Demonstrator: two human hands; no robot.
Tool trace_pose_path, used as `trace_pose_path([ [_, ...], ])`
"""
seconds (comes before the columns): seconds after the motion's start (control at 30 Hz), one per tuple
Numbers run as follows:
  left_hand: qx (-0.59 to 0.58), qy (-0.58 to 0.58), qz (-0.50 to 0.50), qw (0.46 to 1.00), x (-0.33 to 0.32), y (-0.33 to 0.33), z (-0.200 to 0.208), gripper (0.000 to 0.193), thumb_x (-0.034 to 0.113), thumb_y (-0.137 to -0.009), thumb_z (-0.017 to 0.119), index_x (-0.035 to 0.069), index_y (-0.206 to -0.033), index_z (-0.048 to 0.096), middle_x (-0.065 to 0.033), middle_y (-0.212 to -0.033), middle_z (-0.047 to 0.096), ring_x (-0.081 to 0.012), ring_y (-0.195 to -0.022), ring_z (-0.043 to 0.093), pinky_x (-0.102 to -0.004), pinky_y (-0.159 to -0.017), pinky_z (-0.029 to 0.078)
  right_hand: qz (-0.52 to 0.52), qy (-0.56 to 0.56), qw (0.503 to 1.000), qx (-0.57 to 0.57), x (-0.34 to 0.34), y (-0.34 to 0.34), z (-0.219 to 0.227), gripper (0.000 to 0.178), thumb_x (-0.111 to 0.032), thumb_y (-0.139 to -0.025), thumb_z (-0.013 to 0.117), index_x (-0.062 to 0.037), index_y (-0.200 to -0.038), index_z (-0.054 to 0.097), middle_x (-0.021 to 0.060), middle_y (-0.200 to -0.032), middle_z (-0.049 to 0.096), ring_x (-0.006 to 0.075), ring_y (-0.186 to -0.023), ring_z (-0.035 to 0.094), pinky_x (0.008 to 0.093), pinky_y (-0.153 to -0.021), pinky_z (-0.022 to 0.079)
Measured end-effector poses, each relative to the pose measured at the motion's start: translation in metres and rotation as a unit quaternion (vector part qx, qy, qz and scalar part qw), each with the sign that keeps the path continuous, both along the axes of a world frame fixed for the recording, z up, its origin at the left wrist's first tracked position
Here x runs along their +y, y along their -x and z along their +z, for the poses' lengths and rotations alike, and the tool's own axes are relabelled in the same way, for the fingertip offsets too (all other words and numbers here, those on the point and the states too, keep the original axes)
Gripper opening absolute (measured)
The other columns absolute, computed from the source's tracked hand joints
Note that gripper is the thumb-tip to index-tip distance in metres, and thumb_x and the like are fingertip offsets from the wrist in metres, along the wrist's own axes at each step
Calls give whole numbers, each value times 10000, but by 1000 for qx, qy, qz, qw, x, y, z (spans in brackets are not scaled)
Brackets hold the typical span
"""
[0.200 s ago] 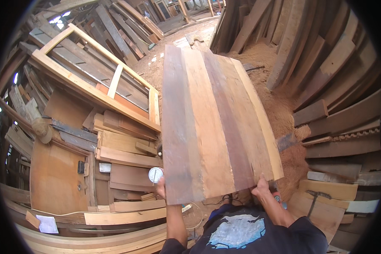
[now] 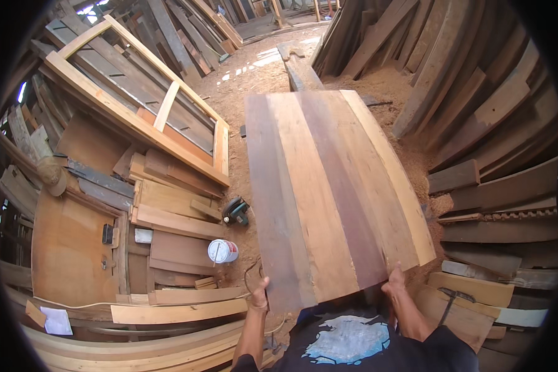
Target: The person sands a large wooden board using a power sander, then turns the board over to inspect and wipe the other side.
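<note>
A large wooden panel (image 2: pixel 328 198), made of light and dark strips joined side by side, extends forward from my body. My left hand (image 2: pixel 258 293) grips its near left corner, thumb on the edge and the other fingers hidden beneath. At the near edge, right of the middle, my right hand (image 2: pixel 393 282) has its thumb on top; its remaining fingers are out of sight under the panel. Beyond the panel's far edge, a narrow wooden beam or bench (image 2: pixel 299 71) shows in part.
To the left stand a white bucket (image 2: pixel 222 250) and a dark green power tool (image 2: pixel 235 211) on the sawdust-covered floor. A pale wooden frame (image 2: pixel 161 111) leans on planks there. Tall boards (image 2: pixel 440 68) line the right side, and a hammer-like tool (image 2: pixel 456 301) lies on wood nearby.
The panel's far edge now sits lower in view, revealing more of the beam beyond. The panel has shifted right, uncovering the bucket and power tool. Both hands keep their hold.
</note>
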State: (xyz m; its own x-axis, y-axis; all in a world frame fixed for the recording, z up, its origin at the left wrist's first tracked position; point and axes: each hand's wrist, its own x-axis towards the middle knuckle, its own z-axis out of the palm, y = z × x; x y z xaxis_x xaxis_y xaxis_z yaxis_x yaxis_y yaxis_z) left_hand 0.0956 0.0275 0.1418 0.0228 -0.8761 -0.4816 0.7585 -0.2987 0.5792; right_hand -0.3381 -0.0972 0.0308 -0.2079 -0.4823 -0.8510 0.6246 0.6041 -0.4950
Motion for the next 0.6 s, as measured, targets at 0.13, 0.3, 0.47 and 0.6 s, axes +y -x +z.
trace_pose_path([
  [0.13, -10, -105, -63, 992, 10, 18, -61, 645, 446, -1013, 609, -4, -1460, 492, -183, -1399, 614, -326, -1270, 617, -488, -1111, 487, -46, 41, 997, 56, -1, 31, -8, 708, -475, -1082, 483, 72, -1516, 362, 215, -1519, 474, 369, -1313, 554, 580, -1064, 489],
  [0.3, -75, -110, -78, 988, -5, 41, -113, 730, 571, -1037, 519, 23, -1511, 428, -170, -1446, 569, -335, -1293, 594, -521, -1110, 483, -39, 12, 989, 144, -9, 75, -70, 737, -491, -1064, 529, 97, -1481, 377, 231, -1444, 525, 363, -1236, 602, 565, -996, 540],
  [0.47, -112, -235, -17, 965, -11, 56, -127, 703, 582, -1082, 389, 35, -1522, 420, -165, -1491, 523, -317, -1301, 587, -481, -1113, 482, -8, -40, 999, 30, -6, 63, -66, 726, -534, -1053, 525, -3, -1527, 383, 188, -1507, 498, 356, -1302, 570, 607, -1066, 468],
  [0.6, -147, -248, -48, 956, -7, 54, -144, 730, 617, -1082, 302, 57, -1541, 392, -164, -1482, 533, -336, -1329, 557, -523, -1124, 467, 7, -73, 996, 57, -6, 72, -74, 676, -534, -1046, 542, -55, -1504, 410, 202, -1474, 526, 375, -1298, 577, 663, -1004, 479],
])
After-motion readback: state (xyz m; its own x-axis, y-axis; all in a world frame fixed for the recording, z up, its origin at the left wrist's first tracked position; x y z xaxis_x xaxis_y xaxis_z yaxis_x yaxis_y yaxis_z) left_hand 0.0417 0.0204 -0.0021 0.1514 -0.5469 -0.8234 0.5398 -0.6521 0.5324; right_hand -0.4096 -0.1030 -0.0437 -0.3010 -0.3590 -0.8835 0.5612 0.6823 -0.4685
